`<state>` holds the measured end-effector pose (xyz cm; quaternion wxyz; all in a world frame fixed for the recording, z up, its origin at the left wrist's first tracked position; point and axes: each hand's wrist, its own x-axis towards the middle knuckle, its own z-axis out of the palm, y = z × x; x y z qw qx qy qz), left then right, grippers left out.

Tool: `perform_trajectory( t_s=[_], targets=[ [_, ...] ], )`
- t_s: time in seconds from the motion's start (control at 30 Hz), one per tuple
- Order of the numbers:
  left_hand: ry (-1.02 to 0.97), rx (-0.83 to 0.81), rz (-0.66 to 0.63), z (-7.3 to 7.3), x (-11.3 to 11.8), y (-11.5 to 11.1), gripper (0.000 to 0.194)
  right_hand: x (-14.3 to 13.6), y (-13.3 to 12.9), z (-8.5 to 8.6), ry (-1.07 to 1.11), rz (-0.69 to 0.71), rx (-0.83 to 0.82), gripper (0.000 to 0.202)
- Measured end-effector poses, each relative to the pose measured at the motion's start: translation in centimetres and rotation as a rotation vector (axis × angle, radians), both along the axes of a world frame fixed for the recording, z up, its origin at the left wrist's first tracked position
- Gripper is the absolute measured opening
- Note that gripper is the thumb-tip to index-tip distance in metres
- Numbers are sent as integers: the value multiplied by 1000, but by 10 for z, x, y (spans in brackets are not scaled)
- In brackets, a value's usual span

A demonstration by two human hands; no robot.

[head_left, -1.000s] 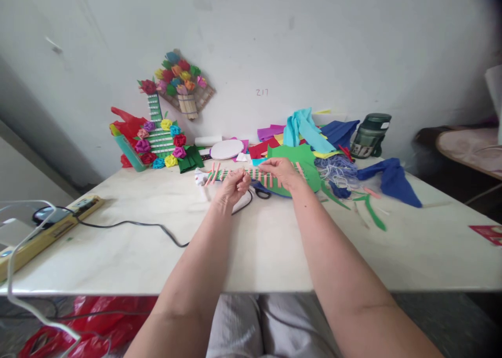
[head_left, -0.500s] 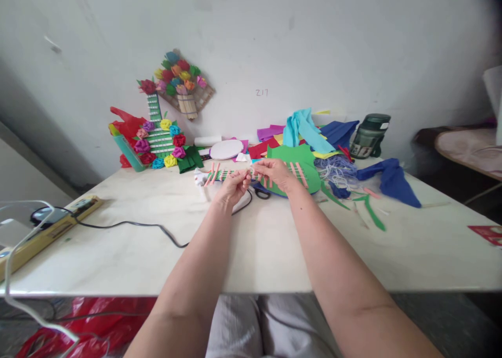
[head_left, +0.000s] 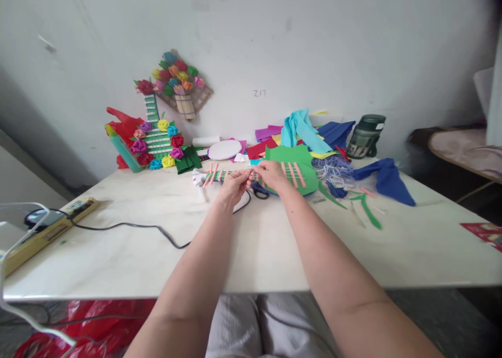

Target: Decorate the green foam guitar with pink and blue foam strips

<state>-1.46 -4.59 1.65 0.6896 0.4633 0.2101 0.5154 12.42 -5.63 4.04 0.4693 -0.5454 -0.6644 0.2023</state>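
Observation:
A green guitar-shaped craft piece (head_left: 274,157) lies on the table with pink strips and white strings across it. Over its neck, my left hand (head_left: 236,184) and my right hand (head_left: 270,174) meet with fingertips pinched close together. Whatever sits between the fingers is too small to make out. Just below my right hand are dark-handled scissors (head_left: 260,193). The glue gun (head_left: 199,178), white and partly hidden, seems to lie at the neck's left end; its kind is not certain.
Coloured crepe paper (head_left: 301,130), tangled purple string (head_left: 335,170) and a green bottle (head_left: 366,136) stand at the back right. A finished flowered guitar (head_left: 159,141) leans at the back left. A power strip (head_left: 50,235) and a black cable (head_left: 129,224) lie left.
My right hand has shifted slightly left, closer to my left hand, and the fingertips now meet. The whole view has shifted a little.

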Motion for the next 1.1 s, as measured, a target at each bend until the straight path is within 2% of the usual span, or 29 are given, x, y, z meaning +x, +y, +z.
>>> perform_trajectory(
  t_s=[0.1, 0.17, 0.23, 0.33, 0.4, 0.5, 0.57, 0.7, 0.9, 1.1],
  targets=[
    [43, -12, -2, 1, 6, -3, 14, -4, -2, 1, -265, -226, 88, 27],
    [47, -13, -15, 3, 10, -6, 19, -5, -3, 3, -321, -341, 92, 27],
    [43, -17, -20, 4, 12, -8, 22, -1, -3, 4, -290, -413, 54, 28],
    [8, -29, 2, 4, 9, -8, 20, 12, 0, 6, -128, -535, -16, 29],
    [-32, -37, 10, 3, 6, -7, 18, 20, 4, 4, 21, -564, 32, 29],
    [-55, -86, 33, 2, 3, -4, 15, 18, 10, 0, 261, -424, 106, 24],
    [-59, -116, 44, 0, 3, -3, 14, 11, 10, -2, 414, -253, 26, 20],
    [-53, -99, 24, -4, 2, 0, 14, -1, 4, -3, 583, -48, -153, 15],
    [-26, -92, 61, -4, 1, -1, 25, 5, 1, -3, 520, 96, -179, 21],
    [-39, -99, 93, 0, 2, -7, 47, 0, -5, 4, 380, 140, -185, 19]
  ],
)
